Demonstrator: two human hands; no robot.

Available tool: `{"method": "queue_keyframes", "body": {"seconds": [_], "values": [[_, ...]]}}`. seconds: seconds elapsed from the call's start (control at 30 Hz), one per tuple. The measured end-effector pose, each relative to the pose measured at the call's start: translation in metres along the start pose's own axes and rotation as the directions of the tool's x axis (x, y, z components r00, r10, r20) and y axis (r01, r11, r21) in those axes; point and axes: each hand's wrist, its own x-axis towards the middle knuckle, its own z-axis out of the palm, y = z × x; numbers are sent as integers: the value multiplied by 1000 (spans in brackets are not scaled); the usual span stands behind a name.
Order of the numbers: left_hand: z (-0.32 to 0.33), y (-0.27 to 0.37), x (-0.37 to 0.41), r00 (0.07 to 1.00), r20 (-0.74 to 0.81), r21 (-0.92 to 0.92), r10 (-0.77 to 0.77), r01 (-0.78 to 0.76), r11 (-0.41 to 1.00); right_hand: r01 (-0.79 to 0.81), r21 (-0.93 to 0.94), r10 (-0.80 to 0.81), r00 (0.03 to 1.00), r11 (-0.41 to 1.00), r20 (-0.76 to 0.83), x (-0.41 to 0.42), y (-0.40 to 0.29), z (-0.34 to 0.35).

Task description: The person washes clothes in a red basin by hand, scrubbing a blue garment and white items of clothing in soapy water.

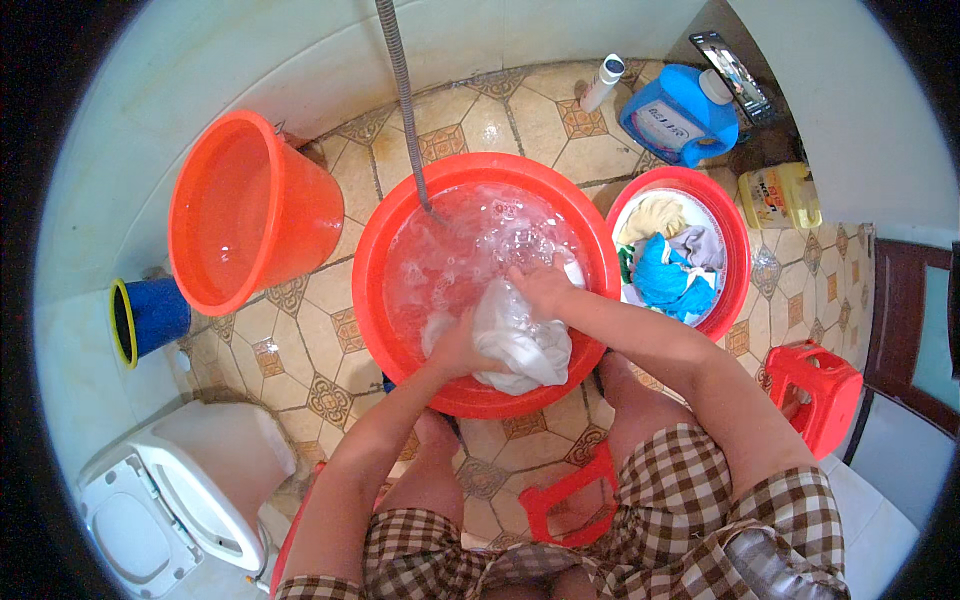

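Note:
A large red plastic basin (367, 300) of sudsy water stands before me, with a grey corrugated hose (406, 97) hanging into it. A wet white cloth (517, 341) is bunched at the near side of the basin. My left hand (459, 346) holds the cloth at its left side, fingers partly hidden by it. My right hand (541, 289) is at the cloth's upper right, in the water; its fingertips are hard to make out, so its grip is unclear. Right of the basin, a smaller red-rimmed basin (739, 300) holds a blue cloth (667, 277) and several other garments.
An orange bucket (311, 217) and a blue bin (159, 315) stand left, above a white toilet (210, 502). A blue detergent jug (679, 112), white bottle (602, 82), phone (731, 75) and yellow jug (780, 196) are upper right. A red stool (821, 397) stands right.

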Motion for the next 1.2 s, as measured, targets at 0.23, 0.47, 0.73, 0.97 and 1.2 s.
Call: {"method": "queue_keyframes", "body": {"seconds": [0.23, 0.47, 0.73, 0.97, 1.2], "values": [[-29, 35, -19, 996, 31, 58, -78, 77, 995, -37, 157, 53, 994, 987, -100, -33, 3, -17], [-66, 68, -46, 996, -36, 169, 86, -79, 982, 173, 299, -61, 935, 939, -350, -68, 12, -36], [-65, 114, -88, 895, -316, 402, 315, -174, 899, 301, 204, -194, 887, 932, -420, -126, -4, -114], [-52, 93, -80, 888, -394, 498, 237, -10, 867, 29, 55, -21, 990, 998, -137, -121, -10, -93], [3, -16, -59, 987, -107, 544, 117, -40, 838, 57, -175, -37, 993, 983, 111, -58, -29, -9]]}}
